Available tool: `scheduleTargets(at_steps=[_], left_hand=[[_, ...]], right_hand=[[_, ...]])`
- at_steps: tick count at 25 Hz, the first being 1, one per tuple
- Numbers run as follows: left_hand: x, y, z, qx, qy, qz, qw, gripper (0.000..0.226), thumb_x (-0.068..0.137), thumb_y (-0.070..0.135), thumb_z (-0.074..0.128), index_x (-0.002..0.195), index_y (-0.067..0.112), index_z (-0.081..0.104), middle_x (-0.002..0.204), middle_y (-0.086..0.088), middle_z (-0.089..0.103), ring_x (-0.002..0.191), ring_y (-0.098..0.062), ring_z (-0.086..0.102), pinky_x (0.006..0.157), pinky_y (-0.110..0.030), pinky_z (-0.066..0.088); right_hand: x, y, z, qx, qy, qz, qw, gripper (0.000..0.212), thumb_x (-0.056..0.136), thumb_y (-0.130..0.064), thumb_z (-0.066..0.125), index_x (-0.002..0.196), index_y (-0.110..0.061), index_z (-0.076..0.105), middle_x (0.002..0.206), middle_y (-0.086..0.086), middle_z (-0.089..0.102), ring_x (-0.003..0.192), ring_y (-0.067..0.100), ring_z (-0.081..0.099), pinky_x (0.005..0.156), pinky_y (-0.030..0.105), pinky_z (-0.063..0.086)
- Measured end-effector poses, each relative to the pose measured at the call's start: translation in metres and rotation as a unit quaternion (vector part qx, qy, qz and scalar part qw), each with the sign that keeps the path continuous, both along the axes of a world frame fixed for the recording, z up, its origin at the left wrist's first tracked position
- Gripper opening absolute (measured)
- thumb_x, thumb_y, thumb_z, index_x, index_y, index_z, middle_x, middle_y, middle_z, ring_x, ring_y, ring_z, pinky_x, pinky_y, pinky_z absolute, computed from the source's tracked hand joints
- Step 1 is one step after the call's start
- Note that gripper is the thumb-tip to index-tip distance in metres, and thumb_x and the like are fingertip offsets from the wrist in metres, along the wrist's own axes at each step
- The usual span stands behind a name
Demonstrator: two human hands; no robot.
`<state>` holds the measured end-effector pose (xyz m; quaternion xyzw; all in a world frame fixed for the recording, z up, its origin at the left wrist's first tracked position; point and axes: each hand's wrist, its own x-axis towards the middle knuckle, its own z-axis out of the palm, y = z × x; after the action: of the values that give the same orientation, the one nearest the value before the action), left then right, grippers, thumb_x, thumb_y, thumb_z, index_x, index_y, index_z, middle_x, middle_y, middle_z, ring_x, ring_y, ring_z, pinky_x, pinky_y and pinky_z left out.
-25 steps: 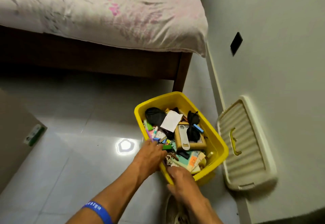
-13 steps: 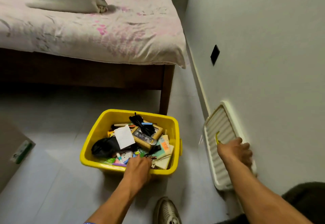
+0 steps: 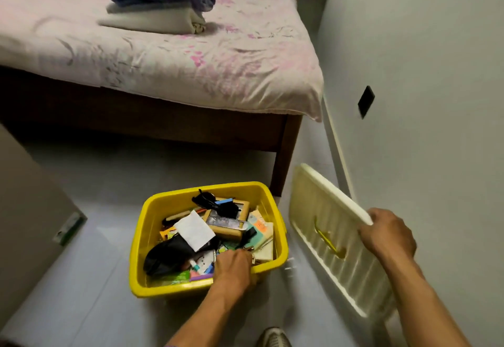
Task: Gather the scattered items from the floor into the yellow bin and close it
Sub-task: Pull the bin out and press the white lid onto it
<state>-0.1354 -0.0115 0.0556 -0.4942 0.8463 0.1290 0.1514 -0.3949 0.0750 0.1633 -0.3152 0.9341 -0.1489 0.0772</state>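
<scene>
Lid (image 3: 331, 240): right of our yellow bin (image 3: 282, 240), long axis running near-to-far.
Right hand (image 3: 388, 233): we grip its upper edge.
Left hand (image 3: 234, 266): fingers hidden among the bin's near-right contents; grip unclear.

The bin (image 3: 274, 214) sits before the bed (image 3: 163, 55), the lid (image 3: 321, 210) at its right.

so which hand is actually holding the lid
The right hand: its fingers curl over the top edge of the cream ribbed plastic lid. The left hand rests on the yellow plastic bin.
</scene>
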Motion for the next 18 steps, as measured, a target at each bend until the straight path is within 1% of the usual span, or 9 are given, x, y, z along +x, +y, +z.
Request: scheduleTargets(at_steps=[2, 5, 7, 10, 12, 14, 15, 16, 18], left_hand=[[0.017, -0.010, 0.007, 0.042, 0.030, 0.062, 0.997, 0.061, 0.081, 0.064, 0.063, 0.121, 0.019, 0.059, 0.122, -0.006, 0.063, 0.112, -0.027, 0.059, 0.094, -0.039, 0.048], [0.052, -0.022, 0.019, 0.055, 0.169, 0.192, 0.965, 0.046, 0.084, 0.064, 0.057, 0.110, 0.026, 0.061, 0.111, -0.001, 0.068, 0.099, -0.021, 0.062, 0.087, -0.039, 0.053], [0.075, -0.029, 0.029, -0.010, 0.291, 0.289, 0.912, 0.035, 0.087, 0.054, 0.059, 0.110, 0.028, 0.057, 0.110, -0.001, 0.067, 0.096, -0.020, 0.061, 0.082, -0.039, 0.054], [0.115, -0.039, 0.049, -0.082, 0.437, 0.385, 0.809, 0.062, 0.082, 0.047, 0.072, 0.133, 0.021, 0.047, 0.132, -0.007, 0.056, 0.116, -0.028, 0.055, 0.093, -0.046, 0.051], [0.146, -0.045, 0.058, -0.089, 0.489, 0.404, 0.768, 0.074, 0.077, 0.047, 0.077, 0.137, 0.019, 0.044, 0.135, -0.006, 0.054, 0.119, -0.030, 0.053, 0.097, -0.048, 0.048], [0.178, -0.048, 0.061, -0.054, 0.544, 0.425, 0.721, 0.058, 0.079, 0.051, 0.074, 0.124, 0.020, 0.054, 0.122, -0.005, 0.062, 0.107, -0.027, 0.059, 0.087, -0.041, 0.052], [0.190, -0.046, 0.059, -0.031, 0.561, 0.441, 0.700, 0.046, 0.083, 0.052, 0.069, 0.112, 0.018, 0.059, 0.113, -0.006, 0.066, 0.099, -0.026, 0.062, 0.080, -0.038, 0.053], [0.200, -0.043, 0.056, -0.027, 0.554, 0.456, 0.696, 0.039, 0.087, 0.053, 0.063, 0.100, 0.017, 0.062, 0.104, -0.008, 0.069, 0.091, -0.025, 0.064, 0.076, -0.038, 0.053], [0.208, -0.036, 0.044, -0.048, 0.479, 0.477, 0.735, 0.040, 0.093, 0.055, 0.052, 0.089, 0.016, 0.059, 0.090, -0.007, 0.067, 0.080, -0.023, 0.061, 0.069, -0.038, 0.050]], right_hand=[[0.007, -0.009, 0.040, -0.017, 0.034, 0.093, 0.995, 0.011, 0.078, -0.020, 0.068, 0.088, -0.025, 0.068, 0.076, 0.002, 0.065, 0.068, 0.028, 0.058, 0.060, 0.031, 0.046], [0.041, -0.013, 0.082, -0.053, 0.068, 0.229, 0.970, 0.026, 0.081, -0.022, 0.071, 0.104, -0.032, 0.072, 0.094, 0.004, 0.072, 0.079, 0.027, 0.060, 0.065, 0.032, 0.045], [0.060, -0.014, 0.105, -0.090, 0.072, 0.284, 0.952, 0.034, 0.082, -0.021, 0.073, 0.115, -0.029, 0.071, 0.098, 0.007, 0.072, 0.079, 0.026, 0.059, 0.067, 0.033, 0.045], [0.080, -0.021, 0.136, -0.146, 0.050, 0.369, 0.916, 0.040, 0.077, -0.020, 0.079, 0.115, -0.030, 0.072, 0.095, 0.006, 0.069, 0.081, 0.025, 0.061, 0.072, 0.039, 0.050], [0.095, -0.034, 0.153, -0.155, -0.050, 0.435, 0.886, 0.041, 0.074, -0.018, 0.083, 0.109, -0.036, 0.072, 0.092, -0.008, 0.069, 0.083, 0.011, 0.064, 0.074, 0.031, 0.053], [0.109, -0.054, 0.154, -0.142, -0.136, 0.465, 0.863, 0.040, 0.075, -0.018, 0.083, 0.109, -0.035, 0.071, 0.097, -0.017, 0.070, 0.087, 0.000, 0.065, 0.082, 0.026, 0.054], [0.115, -0.066, 0.145, -0.148, -0.111, 0.456, 0.870, 0.037, 0.077, -0.021, 0.082, 0.111, -0.033, 0.071, 0.101, -0.013, 0.070, 0.090, 0.001, 0.063, 0.089, 0.030, 0.052], [0.120, -0.078, 0.132, -0.161, -0.049, 0.429, 0.888, 0.036, 0.080, -0.027, 0.079, 0.115, -0.031, 0.071, 0.105, -0.007, 0.070, 0.096, 0.007, 0.060, 0.094, 0.035, 0.046], [0.138, -0.096, 0.094, -0.210, 0.069, 0.344, 0.913, 0.037, 0.087, -0.029, 0.070, 0.124, -0.027, 0.066, 0.121, 0.001, 0.065, 0.113, 0.021, 0.051, 0.098, 0.040, 0.035]])
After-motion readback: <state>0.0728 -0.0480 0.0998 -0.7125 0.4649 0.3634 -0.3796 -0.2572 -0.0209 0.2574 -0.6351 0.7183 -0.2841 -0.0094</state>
